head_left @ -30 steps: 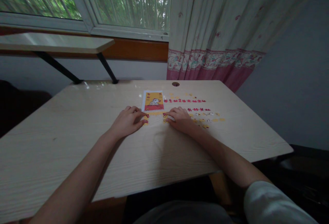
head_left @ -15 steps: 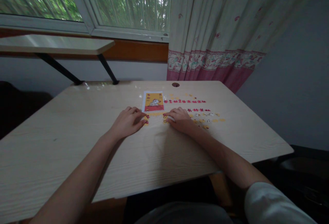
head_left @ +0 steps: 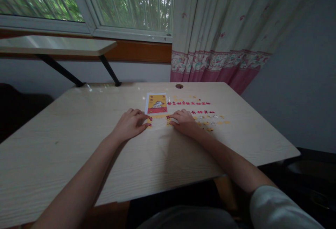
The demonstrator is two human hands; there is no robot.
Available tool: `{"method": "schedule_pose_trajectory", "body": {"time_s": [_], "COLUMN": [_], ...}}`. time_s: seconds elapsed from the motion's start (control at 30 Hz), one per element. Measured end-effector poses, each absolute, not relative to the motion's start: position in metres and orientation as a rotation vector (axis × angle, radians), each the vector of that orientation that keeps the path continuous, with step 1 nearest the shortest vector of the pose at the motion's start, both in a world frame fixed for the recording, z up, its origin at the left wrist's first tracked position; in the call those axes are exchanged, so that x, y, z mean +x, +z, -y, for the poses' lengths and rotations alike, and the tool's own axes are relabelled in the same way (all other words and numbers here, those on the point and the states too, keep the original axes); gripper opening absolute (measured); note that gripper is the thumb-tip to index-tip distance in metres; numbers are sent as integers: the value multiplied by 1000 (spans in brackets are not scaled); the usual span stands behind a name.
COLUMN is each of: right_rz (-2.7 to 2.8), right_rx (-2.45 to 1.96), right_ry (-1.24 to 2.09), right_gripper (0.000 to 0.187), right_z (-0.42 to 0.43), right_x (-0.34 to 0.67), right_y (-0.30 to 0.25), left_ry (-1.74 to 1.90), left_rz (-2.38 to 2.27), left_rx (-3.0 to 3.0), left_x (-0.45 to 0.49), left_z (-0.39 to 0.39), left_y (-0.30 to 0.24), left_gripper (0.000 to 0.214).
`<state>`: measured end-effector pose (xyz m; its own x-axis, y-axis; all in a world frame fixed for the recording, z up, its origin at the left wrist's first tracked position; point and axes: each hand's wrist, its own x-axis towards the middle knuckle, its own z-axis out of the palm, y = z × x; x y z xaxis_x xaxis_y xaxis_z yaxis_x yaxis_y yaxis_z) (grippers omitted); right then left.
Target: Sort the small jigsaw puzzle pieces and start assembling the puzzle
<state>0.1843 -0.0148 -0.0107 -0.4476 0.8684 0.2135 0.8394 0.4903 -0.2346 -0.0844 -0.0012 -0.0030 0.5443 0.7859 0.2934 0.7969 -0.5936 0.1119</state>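
My left hand [head_left: 130,124] rests on the pale wooden table [head_left: 78,145], fingers curled, its fingertips pressed on a small yellow and red puzzle piece [head_left: 149,120]. My right hand [head_left: 184,120] lies opposite it, fingertips on another small piece [head_left: 168,118]. A thin row of joined yellow pieces [head_left: 159,116] runs between the two hands. Just beyond it lies a reference picture card [head_left: 156,103], yellow and red with a white animal on it.
Loose puzzle pieces lie right of the card: red rows [head_left: 189,103], and yellow and white ones [head_left: 212,119]. A cable hole [head_left: 179,86] is at the table's far edge. A shelf on black brackets [head_left: 55,45], a window and a curtain [head_left: 223,29] stand behind.
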Motion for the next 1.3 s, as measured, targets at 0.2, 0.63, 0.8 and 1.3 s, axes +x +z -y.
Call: {"method": "schedule_pose_trajectory", "body": {"time_s": [0.2, 0.63, 0.8, 1.3], "right_rz": [2416, 2396, 2390, 2380], "right_rx": [-1457, -1348, -1346, -1317], "right_ry": [139, 86, 81, 129], "right_gripper": [31, 18, 14, 19], "right_z": [15, 16, 17, 19], "right_x": [183, 180, 180, 181], "right_y": [-10, -14, -13, -13], "left_ry": [-481, -488, -538, -511], "left_rz": [1398, 1310, 1324, 1380], "left_rx": [-2769, -2780, -2781, -2756], "left_x": [-83, -79, -84, -84], "left_z": [2, 6, 3, 5], "left_y": [-1, 3, 2, 6], "left_gripper": [35, 33, 34, 38]}}
